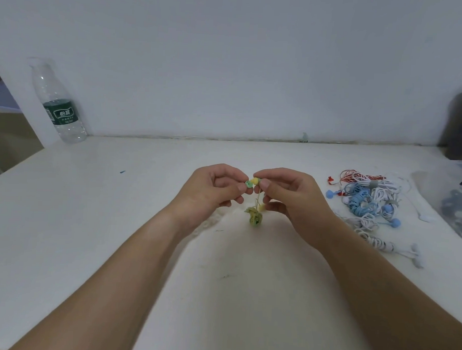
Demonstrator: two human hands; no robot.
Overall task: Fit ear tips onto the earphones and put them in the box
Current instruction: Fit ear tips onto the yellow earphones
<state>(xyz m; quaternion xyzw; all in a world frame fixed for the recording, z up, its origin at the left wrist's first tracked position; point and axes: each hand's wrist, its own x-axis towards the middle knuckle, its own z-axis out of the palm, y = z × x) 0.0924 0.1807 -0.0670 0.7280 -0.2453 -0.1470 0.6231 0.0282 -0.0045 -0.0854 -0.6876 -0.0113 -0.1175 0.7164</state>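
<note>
Head view has both hands raised over the table (116, 222). The left hand (213, 192) pinches a green tip (248, 184) and the right hand (290, 196) pinches a yellow earbud (256, 180). Tip and earbud touch, so the fitting step seems to be in hand. The coiled cable (254, 217) dangles below. Next, the tip likely needs pushing squarely onto the earbud's nozzle. Further right lies a pile of earphones (366, 199), near a clear box (433, 189) that nothing blocks. A bottle (59, 101) stands far left, well apart.
</note>
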